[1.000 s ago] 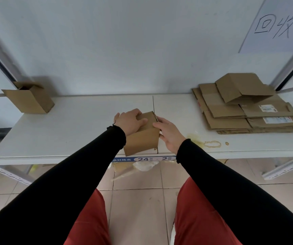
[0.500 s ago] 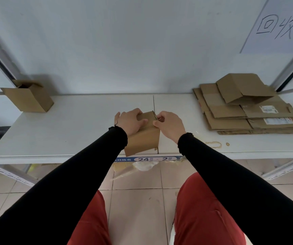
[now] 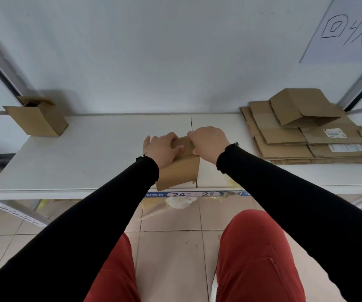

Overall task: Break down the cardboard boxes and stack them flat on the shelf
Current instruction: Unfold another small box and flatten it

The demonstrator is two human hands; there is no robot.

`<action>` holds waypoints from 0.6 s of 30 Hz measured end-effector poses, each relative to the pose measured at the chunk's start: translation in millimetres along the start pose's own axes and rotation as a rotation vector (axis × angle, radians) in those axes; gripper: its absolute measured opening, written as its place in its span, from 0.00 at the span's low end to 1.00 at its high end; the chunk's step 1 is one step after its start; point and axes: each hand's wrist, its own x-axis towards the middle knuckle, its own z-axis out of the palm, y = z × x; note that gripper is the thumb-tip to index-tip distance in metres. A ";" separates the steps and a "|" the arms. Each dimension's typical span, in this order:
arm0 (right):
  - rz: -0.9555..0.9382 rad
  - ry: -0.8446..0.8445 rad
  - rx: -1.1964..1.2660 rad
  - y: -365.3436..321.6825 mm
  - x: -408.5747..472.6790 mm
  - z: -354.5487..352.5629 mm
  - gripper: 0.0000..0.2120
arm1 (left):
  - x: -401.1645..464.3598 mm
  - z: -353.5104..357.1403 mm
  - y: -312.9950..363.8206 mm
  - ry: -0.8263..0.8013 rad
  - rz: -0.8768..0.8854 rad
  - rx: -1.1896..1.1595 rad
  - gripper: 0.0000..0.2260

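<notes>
My left hand (image 3: 164, 149) and right hand (image 3: 208, 143) grip the small brown cardboard box (image 3: 179, 171) on the white shelf (image 3: 101, 149); top still shut, I judge opening flaps comes next

Pale wall (image 3: 153, 51) behind; beige tiled floor (image 3: 171, 253) below (handwritten paper sign (image 3: 350, 29) upper right).

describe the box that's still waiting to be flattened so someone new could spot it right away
Follow the white shelf to its far left end, against the wall. There an upright cardboard box stands alone with its top flaps open. No hand touches it, unlike the box in the middle, and it is not flattened like the stack on the right.
</notes>
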 end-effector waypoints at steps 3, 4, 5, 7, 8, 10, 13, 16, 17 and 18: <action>-0.031 -0.036 -0.166 -4.7 3.1 -8.5 0.04 | 0.2 0.8 -0.7 0.006 0.004 -0.002 0.17; -0.040 -0.039 -0.197 -5.0 3.1 -8.8 0.05 | 0.3 1.1 -1.1 0.009 0.006 -0.001 0.17; -0.055 -0.033 -0.224 -4.2 2.2 -7.7 0.07 | 0.3 1.4 -1.5 0.011 0.009 0.001 0.17; -0.116 0.000 -0.278 -1.0 -2.3 -3.8 0.09 | 0.2 1.9 -2.0 0.010 0.015 0.005 0.17; -0.154 0.008 -0.291 1.5 -6.3 -2.1 0.09 | 0.0 2.0 -1.8 0.010 0.017 0.007 0.17; -0.219 0.024 -0.250 7.3 -14.6 3.7 0.09 | -0.4 1.7 -1.1 0.009 0.020 0.012 0.17; -0.171 0.147 -0.046 14.1 -20.1 17.3 0.07 | -1.3 1.9 -1.3 0.011 0.015 0.019 0.18; 0.125 0.274 0.447 12.9 -23.0 39.4 0.10 | -0.9 1.7 -0.5 0.011 0.009 0.027 0.18; 0.229 0.276 0.629 8.9 -25.0 46.6 0.10 | -0.6 1.6 -0.3 0.008 0.007 0.028 0.18; 0.319 0.269 0.826 4.5 -25.8 53.3 0.10 | -0.5 1.6 0.2 0.006 0.006 0.028 0.18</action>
